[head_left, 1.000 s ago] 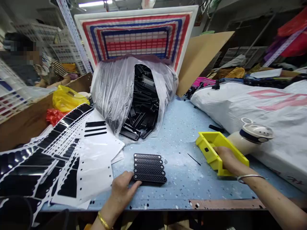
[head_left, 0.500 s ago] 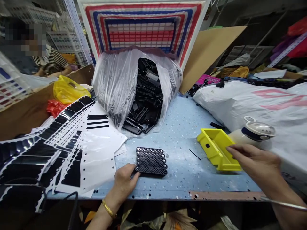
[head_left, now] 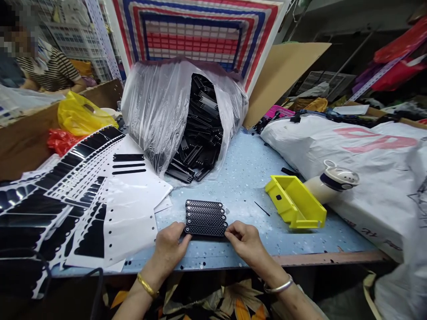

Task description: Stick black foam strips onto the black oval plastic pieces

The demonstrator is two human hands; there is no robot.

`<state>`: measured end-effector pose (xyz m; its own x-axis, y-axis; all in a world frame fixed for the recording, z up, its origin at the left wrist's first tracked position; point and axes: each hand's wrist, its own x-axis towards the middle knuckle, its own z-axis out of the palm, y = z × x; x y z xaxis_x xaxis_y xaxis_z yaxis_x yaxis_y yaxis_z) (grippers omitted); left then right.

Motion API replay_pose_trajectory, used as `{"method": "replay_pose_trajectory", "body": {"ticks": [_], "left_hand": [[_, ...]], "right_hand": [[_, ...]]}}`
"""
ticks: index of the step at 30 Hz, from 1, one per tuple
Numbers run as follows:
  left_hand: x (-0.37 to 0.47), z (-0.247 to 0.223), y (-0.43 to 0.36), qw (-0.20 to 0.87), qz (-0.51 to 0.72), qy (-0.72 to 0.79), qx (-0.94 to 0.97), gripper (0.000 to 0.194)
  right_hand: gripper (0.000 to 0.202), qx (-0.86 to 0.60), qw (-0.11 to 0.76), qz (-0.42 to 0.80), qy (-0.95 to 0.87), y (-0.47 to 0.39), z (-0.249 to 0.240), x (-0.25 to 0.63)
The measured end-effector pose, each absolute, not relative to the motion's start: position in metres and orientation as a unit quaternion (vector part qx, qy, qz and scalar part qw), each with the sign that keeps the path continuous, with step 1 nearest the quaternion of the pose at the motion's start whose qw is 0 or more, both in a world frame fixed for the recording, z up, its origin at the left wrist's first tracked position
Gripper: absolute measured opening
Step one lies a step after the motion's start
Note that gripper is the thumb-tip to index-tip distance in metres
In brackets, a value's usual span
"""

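A row of several black cross-hatched strips [head_left: 205, 218] lies side by side on the blue speckled table, with small round light fittings at their ends. My left hand [head_left: 170, 242] is closed at the near left corner of the row, thumb and fingers against the strip ends. At the near right corner, my right hand [head_left: 245, 240] has its fingertips pinched together, touching the end of the closest strip. Whatever lies between those fingertips is too small to make out. To the right stands a yellow plastic bin [head_left: 283, 202], its contents not visible.
A clear plastic bag [head_left: 153, 115] spills black plastic pieces [head_left: 203, 129] at the back. Sheets with black stickers [head_left: 130, 213] cover the left side. A bottle [head_left: 336, 178] leans by a white sack [head_left: 367, 142]. A thin black stick [head_left: 262, 209] lies mid-table. Another person [head_left: 50, 66] sits back left.
My right hand has moved left from the yellow bin to the right end of the strips. The left hand stays at their left end. The whole view has shifted slightly.
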<state>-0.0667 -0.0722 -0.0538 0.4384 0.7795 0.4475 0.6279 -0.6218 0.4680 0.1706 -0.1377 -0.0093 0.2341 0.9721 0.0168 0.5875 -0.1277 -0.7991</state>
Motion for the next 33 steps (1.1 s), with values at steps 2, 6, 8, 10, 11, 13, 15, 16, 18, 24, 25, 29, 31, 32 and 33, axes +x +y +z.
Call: {"method": "replay_pose_trajectory", "body": {"ticks": [2, 6, 8, 10, 11, 13, 15, 16, 18, 24, 25, 29, 31, 32, 33], "left_hand": [[-0.067, -0.054, -0.072, 0.119, 0.321, 0.421, 0.840, 0.009], [-0.066, -0.054, -0.073, 0.127, 0.320, 0.427, 0.836, 0.010], [-0.066, -0.054, -0.073, 0.131, 0.319, 0.429, 0.835, 0.010], [-0.066, -0.054, -0.073, 0.134, 0.317, 0.432, 0.834, 0.009], [-0.066, -0.054, -0.073, 0.136, 0.316, 0.433, 0.833, 0.009], [-0.066, -0.054, -0.073, 0.139, 0.314, 0.436, 0.832, 0.008], [-0.066, -0.054, -0.072, 0.143, 0.310, 0.438, 0.832, 0.007], [-0.066, -0.054, -0.072, 0.144, 0.308, 0.439, 0.832, 0.007], [-0.066, -0.054, -0.072, 0.149, 0.306, 0.440, 0.831, 0.007], [-0.065, -0.055, -0.073, 0.159, 0.301, 0.446, 0.828, 0.007], [-0.065, -0.055, -0.073, 0.160, 0.300, 0.446, 0.828, 0.007], [-0.064, -0.054, -0.074, 0.162, 0.296, 0.450, 0.827, 0.007], [-0.063, -0.054, -0.074, 0.162, 0.296, 0.451, 0.826, 0.007], [-0.063, -0.054, -0.074, 0.162, 0.295, 0.451, 0.827, 0.007], [-0.063, -0.055, -0.074, 0.162, 0.295, 0.450, 0.827, 0.007]], "right_hand": [[0.012, -0.709, 0.358, 0.287, -0.535, -0.134, -0.012, 0.171], [0.016, -0.718, 0.364, 0.338, -0.487, -0.128, -0.015, 0.173], [0.017, -0.721, 0.368, 0.357, -0.467, -0.127, -0.015, 0.173], [0.017, -0.722, 0.370, 0.369, -0.453, -0.127, -0.014, 0.173], [0.017, -0.722, 0.371, 0.372, -0.449, -0.128, -0.013, 0.173], [0.017, -0.723, 0.372, 0.374, -0.445, -0.130, -0.011, 0.172], [0.015, -0.726, 0.375, 0.370, -0.442, -0.131, -0.010, 0.170], [0.013, -0.728, 0.378, 0.367, -0.439, -0.131, -0.010, 0.169], [0.012, -0.732, 0.384, 0.364, -0.429, -0.130, -0.011, 0.168], [0.025, -0.733, 0.393, 0.413, -0.372, -0.129, -0.011, 0.171], [0.026, -0.729, 0.390, 0.429, -0.364, -0.130, -0.009, 0.172], [0.028, -0.706, 0.387, 0.486, -0.341, -0.132, -0.004, 0.174], [0.028, -0.697, 0.385, 0.504, -0.333, -0.132, -0.002, 0.175], [0.028, -0.695, 0.385, 0.510, -0.331, -0.132, -0.002, 0.176], [0.028, -0.693, 0.385, 0.513, -0.330, -0.132, -0.002, 0.176]]}}
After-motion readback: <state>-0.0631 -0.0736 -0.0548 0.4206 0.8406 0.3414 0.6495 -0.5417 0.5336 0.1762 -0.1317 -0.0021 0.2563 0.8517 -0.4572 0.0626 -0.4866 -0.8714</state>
